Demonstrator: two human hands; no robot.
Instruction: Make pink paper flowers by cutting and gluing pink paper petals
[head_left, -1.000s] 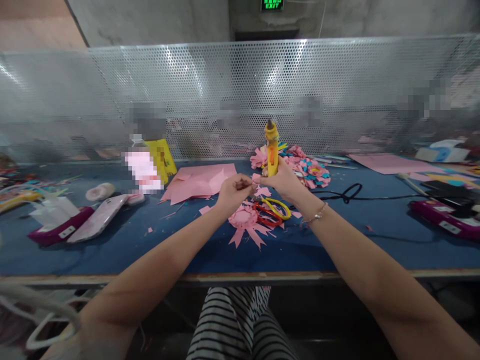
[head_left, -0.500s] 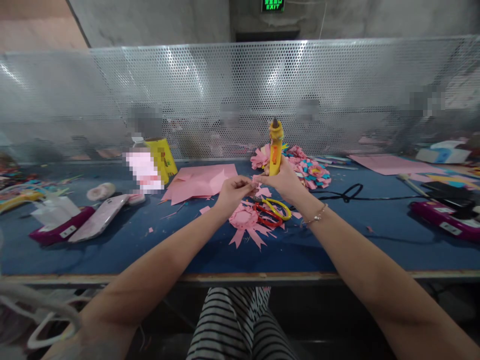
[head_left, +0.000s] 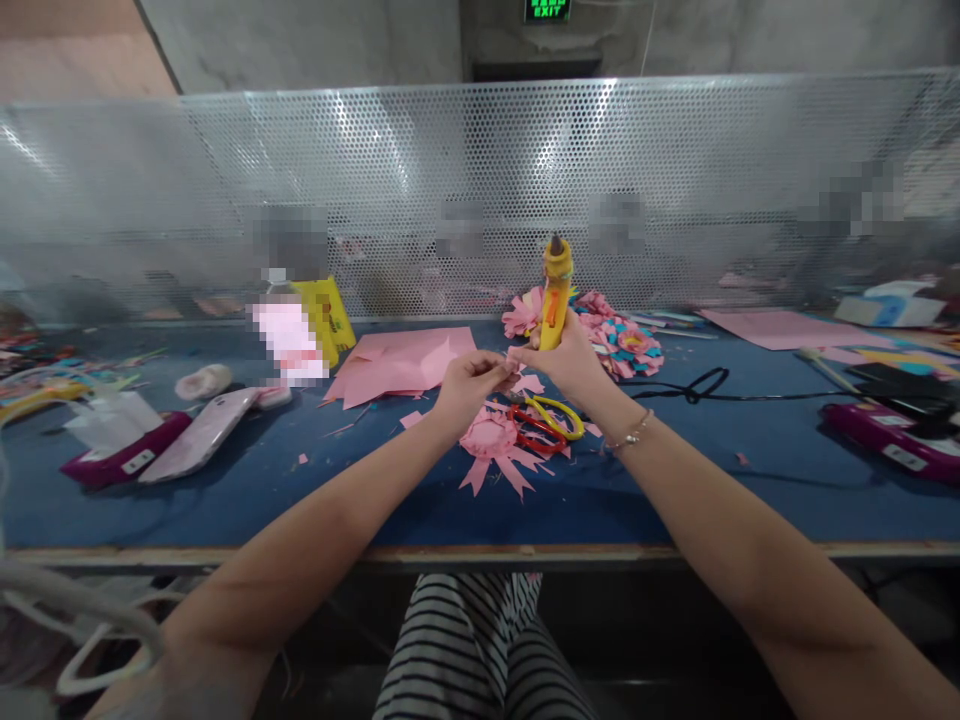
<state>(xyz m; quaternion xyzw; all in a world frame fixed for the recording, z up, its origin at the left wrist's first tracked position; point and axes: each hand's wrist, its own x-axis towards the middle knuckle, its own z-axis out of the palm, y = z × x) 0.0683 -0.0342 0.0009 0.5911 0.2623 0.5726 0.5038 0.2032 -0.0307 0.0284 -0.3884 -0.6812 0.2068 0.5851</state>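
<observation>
My right hand [head_left: 566, 358] is wrapped round a yellow glue gun [head_left: 556, 300], which stands upright with its dark tip at the top. Its fingertips meet those of my left hand [head_left: 474, 385], which is closed in a pinch on a small pink paper piece [head_left: 512, 362], partly hidden by the fingers. Below the hands lies a pink paper rosette [head_left: 489, 434] with ribbon-like tails. Beside it on the right are scissors with red handles [head_left: 538, 430] and yellow handles [head_left: 564, 418]. Behind my right hand is a pile of pink and blue paper flowers [head_left: 626, 345].
Pink sheets [head_left: 405, 362] lie on the blue table [head_left: 375, 500]. At left are a phone [head_left: 201, 435], a purple tissue box [head_left: 124, 452], a bottle and a yellow box [head_left: 324, 320]. A black cord [head_left: 765, 397] runs right to another purple box [head_left: 892, 440]. A perforated metal screen [head_left: 495, 150] stands behind.
The glue gun has tilted very slightly to the right in my right hand. Both hands otherwise keep almost the same place and hold.
</observation>
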